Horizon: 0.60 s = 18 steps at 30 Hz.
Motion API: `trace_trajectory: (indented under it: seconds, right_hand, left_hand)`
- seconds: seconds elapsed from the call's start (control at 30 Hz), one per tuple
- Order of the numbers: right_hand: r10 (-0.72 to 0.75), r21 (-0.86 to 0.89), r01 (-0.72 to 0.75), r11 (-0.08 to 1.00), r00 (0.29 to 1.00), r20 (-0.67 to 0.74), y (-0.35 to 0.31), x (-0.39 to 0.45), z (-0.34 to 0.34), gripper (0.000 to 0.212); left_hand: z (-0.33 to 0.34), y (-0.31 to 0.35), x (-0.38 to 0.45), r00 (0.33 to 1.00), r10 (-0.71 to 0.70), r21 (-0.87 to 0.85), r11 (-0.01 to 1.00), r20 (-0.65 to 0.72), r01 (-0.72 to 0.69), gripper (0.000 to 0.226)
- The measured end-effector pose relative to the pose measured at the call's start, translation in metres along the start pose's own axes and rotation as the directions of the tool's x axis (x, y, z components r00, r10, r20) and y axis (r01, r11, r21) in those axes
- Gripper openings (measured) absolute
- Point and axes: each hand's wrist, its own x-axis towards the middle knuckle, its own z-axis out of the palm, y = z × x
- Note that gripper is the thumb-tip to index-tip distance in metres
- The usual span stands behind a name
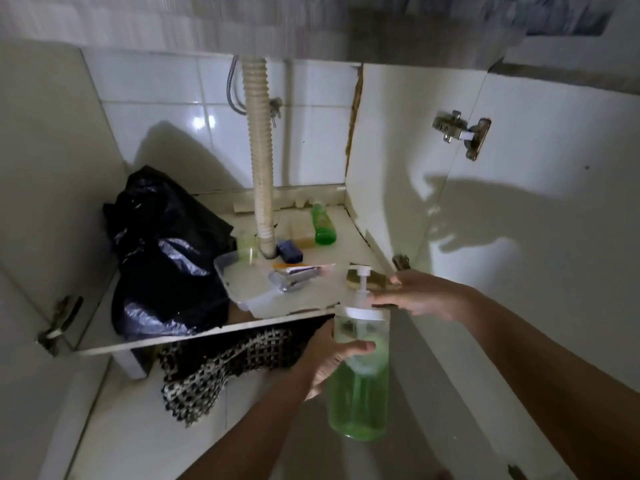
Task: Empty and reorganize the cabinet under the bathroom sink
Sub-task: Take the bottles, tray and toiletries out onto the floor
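My left hand grips the pump bottle of green liquid, held out in front of the cabinet shelf. My right hand hangs relaxed, fingers straight, just beside the pump head. On the shelf: black bag, clear tray, small green bottle near the drain hose

Pump bottle in front of the cabinet floor, outside its front edge, held by the left hand; right hand just right of the pump head; bag at cabinet left; tray right of bag; drain hose behind tray, centre; small bottle right of hose, near rear wall; mat below cabinet floor.
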Motion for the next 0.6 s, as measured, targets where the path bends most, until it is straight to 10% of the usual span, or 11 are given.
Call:
trace_trajectory:
  seconds: [0.13,0.6]
  right_hand:
    - [0.046,-0.167,-0.035,0.985,0.997,0.061,0.027,0.008,0.047,0.06]
    - [0.009,0.035,-0.006,0.999,0.996,-0.087,0.134,0.072,0.155,0.062]
  left_hand:
    - [0.019,-0.043,-0.007,1.0,-0.007,0.047,0.999,0.001,0.007,0.061]
    - [0.026,-0.148,0.038,0.995,-0.043,0.281,0.957,-0.091,0.068,0.074]
